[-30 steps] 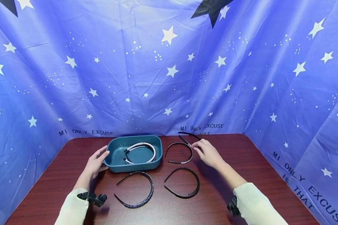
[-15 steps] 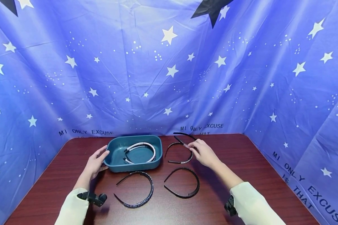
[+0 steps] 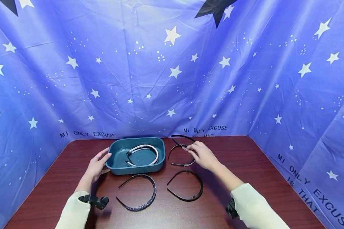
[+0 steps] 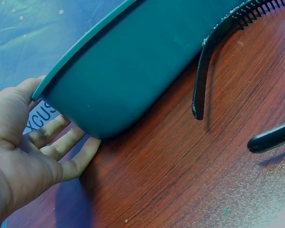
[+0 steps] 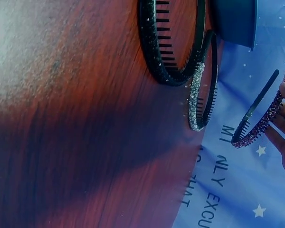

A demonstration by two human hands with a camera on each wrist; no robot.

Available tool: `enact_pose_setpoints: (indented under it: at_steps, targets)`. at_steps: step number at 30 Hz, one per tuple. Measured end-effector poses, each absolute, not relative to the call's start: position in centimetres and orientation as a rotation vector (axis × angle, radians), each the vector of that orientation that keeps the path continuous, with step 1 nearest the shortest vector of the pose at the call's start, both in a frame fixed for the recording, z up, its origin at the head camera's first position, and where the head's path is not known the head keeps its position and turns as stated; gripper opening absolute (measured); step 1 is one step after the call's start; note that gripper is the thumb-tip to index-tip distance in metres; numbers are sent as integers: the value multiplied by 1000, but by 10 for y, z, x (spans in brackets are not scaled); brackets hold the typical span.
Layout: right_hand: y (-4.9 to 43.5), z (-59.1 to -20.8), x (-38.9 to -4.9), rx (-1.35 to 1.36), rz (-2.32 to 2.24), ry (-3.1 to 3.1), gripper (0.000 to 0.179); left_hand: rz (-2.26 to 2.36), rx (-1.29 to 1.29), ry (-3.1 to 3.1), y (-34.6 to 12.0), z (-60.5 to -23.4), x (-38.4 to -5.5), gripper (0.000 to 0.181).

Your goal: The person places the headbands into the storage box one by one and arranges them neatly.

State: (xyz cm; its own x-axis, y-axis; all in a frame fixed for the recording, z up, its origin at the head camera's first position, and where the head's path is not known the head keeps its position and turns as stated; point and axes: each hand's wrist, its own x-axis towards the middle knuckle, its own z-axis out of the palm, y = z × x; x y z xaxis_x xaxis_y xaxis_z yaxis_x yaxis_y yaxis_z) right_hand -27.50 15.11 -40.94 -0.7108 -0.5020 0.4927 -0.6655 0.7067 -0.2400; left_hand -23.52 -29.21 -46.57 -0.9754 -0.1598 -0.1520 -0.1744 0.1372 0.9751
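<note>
My right hand [image 3: 202, 154] pinches a black headband with pinkish-purple glitter [image 5: 259, 133], held up with its two ends toward the left. In the head view it overlaps a black headband with silver glitter [image 3: 186, 165] on the table. My left hand [image 3: 96, 165] holds the left end of a teal plastic bin [image 3: 136, 171]. In the left wrist view its thumb is at the rim and its fingers touch the outer wall low down. A white headband [image 3: 156, 154] lies inside the bin, with another band partly hidden beneath it.
On the brown table [image 3: 223, 206], a dark glittery toothed headband [image 3: 154, 194] lies in front of the bin. A plain black toothed headband [image 3: 201, 190] lies to its right. A blue star-printed cloth [image 3: 149, 79] hangs behind and at both sides.
My right hand has moved left with the pinkish-purple glitter headband, over the silver-glitter one. My left hand and the bin have stayed in place.
</note>
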Motion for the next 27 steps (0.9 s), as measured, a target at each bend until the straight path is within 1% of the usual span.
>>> enact_pose_setpoints:
  at_steps: [6, 17, 27]
  targets:
    - [141, -407, -276, 929, 574, -2519, 10, 2028, -349, 2353, -294, -467, -236, 67]
    - [129, -406, -273, 978, 561, -2506, 11, 2026, -347, 2341, -294, -467, -236, 65]
    - [118, -405, -275, 1029, 557, -2474, 10, 2035, -345, 2334, -293, -465, -235, 67]
